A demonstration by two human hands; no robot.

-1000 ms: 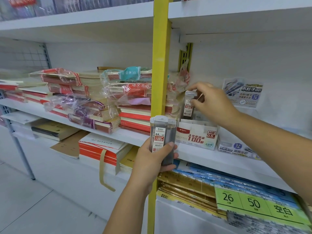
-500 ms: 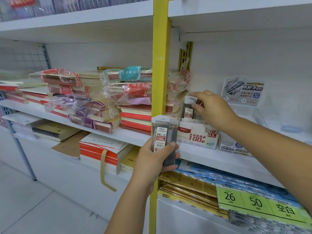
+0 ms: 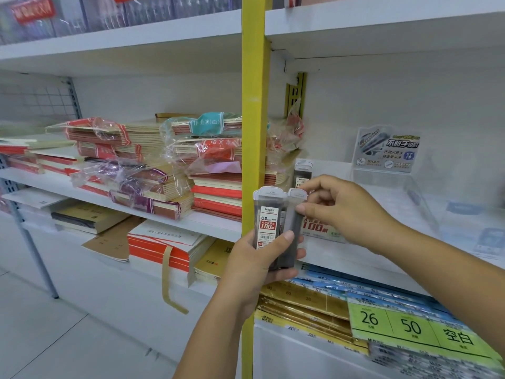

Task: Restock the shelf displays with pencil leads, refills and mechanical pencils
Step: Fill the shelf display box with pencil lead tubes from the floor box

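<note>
The left hand (image 3: 259, 259) grips a bundle of 0.5 HB pencil lead cases (image 3: 268, 222) in front of the yellow upright (image 3: 252, 127). The right hand (image 3: 347, 212) pinches the top of the rightmost case (image 3: 293, 231). It is best drawn straight up, then stood in the display box (image 3: 325, 234) just right of the upright, beside the stocked case (image 3: 303, 173).
</note>
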